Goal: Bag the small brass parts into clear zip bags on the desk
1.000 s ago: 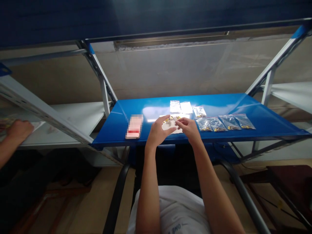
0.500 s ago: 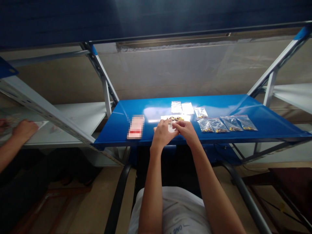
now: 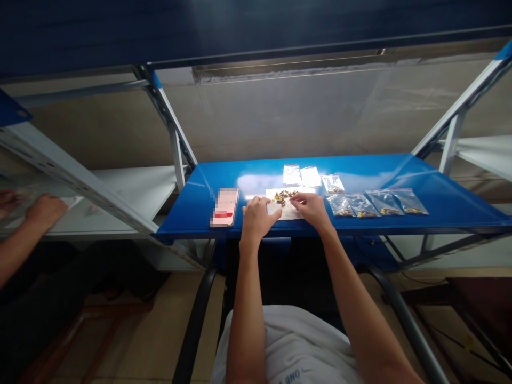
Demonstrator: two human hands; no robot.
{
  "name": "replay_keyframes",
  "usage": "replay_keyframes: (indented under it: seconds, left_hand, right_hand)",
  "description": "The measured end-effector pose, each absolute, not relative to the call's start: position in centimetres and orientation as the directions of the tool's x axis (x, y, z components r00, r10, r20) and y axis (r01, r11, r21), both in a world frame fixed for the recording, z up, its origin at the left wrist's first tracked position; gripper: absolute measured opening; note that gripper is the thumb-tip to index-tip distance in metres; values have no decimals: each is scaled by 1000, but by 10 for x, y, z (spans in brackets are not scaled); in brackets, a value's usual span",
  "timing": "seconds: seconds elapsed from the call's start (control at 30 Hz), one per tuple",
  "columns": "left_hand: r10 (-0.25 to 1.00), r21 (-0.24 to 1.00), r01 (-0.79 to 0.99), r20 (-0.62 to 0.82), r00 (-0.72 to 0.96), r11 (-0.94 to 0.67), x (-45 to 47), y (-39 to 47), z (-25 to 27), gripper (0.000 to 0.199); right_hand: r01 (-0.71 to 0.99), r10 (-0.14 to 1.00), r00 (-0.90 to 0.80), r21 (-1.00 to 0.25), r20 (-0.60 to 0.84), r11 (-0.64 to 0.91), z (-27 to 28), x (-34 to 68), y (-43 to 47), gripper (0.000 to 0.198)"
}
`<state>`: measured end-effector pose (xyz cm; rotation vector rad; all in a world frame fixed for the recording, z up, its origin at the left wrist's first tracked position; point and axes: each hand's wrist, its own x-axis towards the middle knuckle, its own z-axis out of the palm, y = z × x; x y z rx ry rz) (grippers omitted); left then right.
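Observation:
Small yellow-and-dark pieces (image 3: 285, 195), capsule-like in shape, lie in a loose heap on a white sheet (image 3: 291, 214). At the sheet's left edge, my left hand (image 3: 256, 217) is open, its thumb apart from its curved fingers. My right hand (image 3: 313, 209) is over the sheet's right part with its fingertips pinched beside the heap. What those fingertips hold, if anything, is too small to make out. Several clear zip bags (image 3: 362, 206) with similar pieces inside form a row right of my right hand. Another filled bag (image 3: 333, 183) lies behind them.
Two shiny flat bags (image 3: 292, 174) lie at the back of the blue shelf (image 3: 452, 202). A pixelated, phone-like pink object (image 3: 225, 207) is left of my left hand. Metal uprights (image 3: 170, 120) flank the shelf. A co-worker's hands (image 3: 46, 213) are above a white shelf at far left.
My hands have moved apart, the left going leftward, exposing more of the white sheet and the pieces. The pale item between my fingers earlier no longer shows there. The view shifted slightly.

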<state>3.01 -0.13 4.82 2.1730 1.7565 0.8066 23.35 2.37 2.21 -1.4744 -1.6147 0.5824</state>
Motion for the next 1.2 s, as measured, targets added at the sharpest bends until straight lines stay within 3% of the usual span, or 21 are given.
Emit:
replay_keyframes:
  seconds: [0.1,0.23,0.63,0.73,0.97,1.2]
  left_hand:
    - [946,478,836,295,135,-268,26,2,41,38]
    - [932,482,821,330,153,-306,24,4,35,39]
    - [943,512,807,294,158,-295,29,6,31,44]
    - [947,518,808,287,146,-282,30,5,31,46]
    - [938,547,772,293,186,-324,31,2,34,46]
    - [919,603,698,314,237,-386,34,0,44,39]
  right_hand:
    - [722,925,-74,-620,373,308,18,226,33,16]
    - [808,922,-183,-482,342,339,14,219,40,19]
    - [842,923,-239,-408,302,352,14,223,47,17]
    - [815,919,-230,-453,322,362,14,226,46,15]
    - [647,934,-80,-694,348,314,19,237,39,9]
    - [351,940,-209,-877,268,328,35,231,33,17]
